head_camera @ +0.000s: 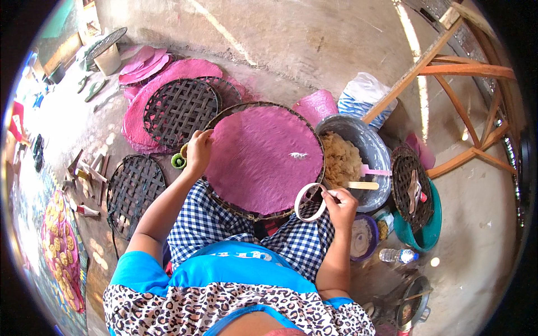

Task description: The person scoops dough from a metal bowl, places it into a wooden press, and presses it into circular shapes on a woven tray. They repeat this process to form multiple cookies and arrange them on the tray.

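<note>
A round woven tray lies across my lap, covered by a pink cloth with a small white mark at its right. My left hand is at the tray's left rim, fingers bent; whether it grips the rim cannot be told. Between the thumb and fingers of my right hand is a thin pale ring, held over the tray's lower right edge. Just right of the tray, a large grey basin holds a light brown doughy mass, a pink-handled tool and a pale flat stick.
Round black woven racks lie on pink cloths at the upper left; another rack is left of my knee. A purple bowl, plastic bottle and teal basin stand right. A wooden frame leans at upper right.
</note>
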{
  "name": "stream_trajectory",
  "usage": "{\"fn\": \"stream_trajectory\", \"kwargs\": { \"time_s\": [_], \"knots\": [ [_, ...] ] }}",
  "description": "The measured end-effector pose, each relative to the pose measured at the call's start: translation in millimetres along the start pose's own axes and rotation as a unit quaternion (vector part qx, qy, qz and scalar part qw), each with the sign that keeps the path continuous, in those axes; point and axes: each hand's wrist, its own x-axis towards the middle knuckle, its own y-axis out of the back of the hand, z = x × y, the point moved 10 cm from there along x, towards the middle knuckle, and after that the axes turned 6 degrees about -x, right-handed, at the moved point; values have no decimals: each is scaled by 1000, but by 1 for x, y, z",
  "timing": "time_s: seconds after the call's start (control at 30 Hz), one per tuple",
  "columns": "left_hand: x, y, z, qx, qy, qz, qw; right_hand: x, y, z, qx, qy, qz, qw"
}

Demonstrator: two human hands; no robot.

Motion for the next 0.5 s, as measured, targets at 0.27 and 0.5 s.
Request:
{"fn": "stream_trajectory", "kwargs": {
  "time_s": [0.27,0.5],
  "knots": [
    [1,1,-12,21,7,-39,999,17,-85,-29,-41,30,-110,993],
    [0,5,-25,-31,39,-43,998,22,-176,-52,-139,56,-203,968]
  ]
}}
